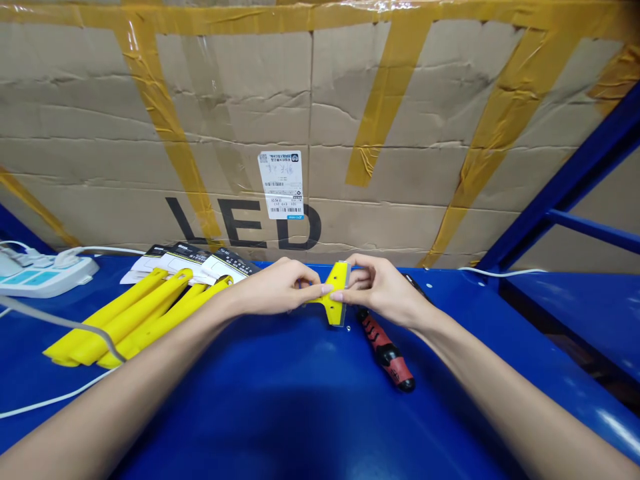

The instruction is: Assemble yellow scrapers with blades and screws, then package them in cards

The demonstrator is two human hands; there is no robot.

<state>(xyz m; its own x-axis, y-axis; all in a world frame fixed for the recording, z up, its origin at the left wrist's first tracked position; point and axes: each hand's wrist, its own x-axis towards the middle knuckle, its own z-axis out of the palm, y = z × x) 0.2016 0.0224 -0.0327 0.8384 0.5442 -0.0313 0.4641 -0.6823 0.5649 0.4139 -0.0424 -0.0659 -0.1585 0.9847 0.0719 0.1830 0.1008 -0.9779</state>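
Above the blue table, a yellow scraper head [336, 313] with a clear strip along its right edge is held between both hands. My left hand [285, 285] pinches its narrow yellow neck, thumb resting on the flat part. From the other side, my right hand [383, 283] grips the edge with the strip between thumb and fingers. A red and black screwdriver [387, 353] lies on the table just below my right hand. Close to it sits a tiny nut-like piece [349, 328]. Several yellow handles [145, 320] lie in a pile left of my left hand.
Printed packaging cards [225, 265] lie behind the yellow handles. A white power strip [45, 275] with cables stands at the far left. A large taped cardboard box [350, 220] rises behind the blue table [280, 413]. A blue metal frame [560, 180] slants along the right.
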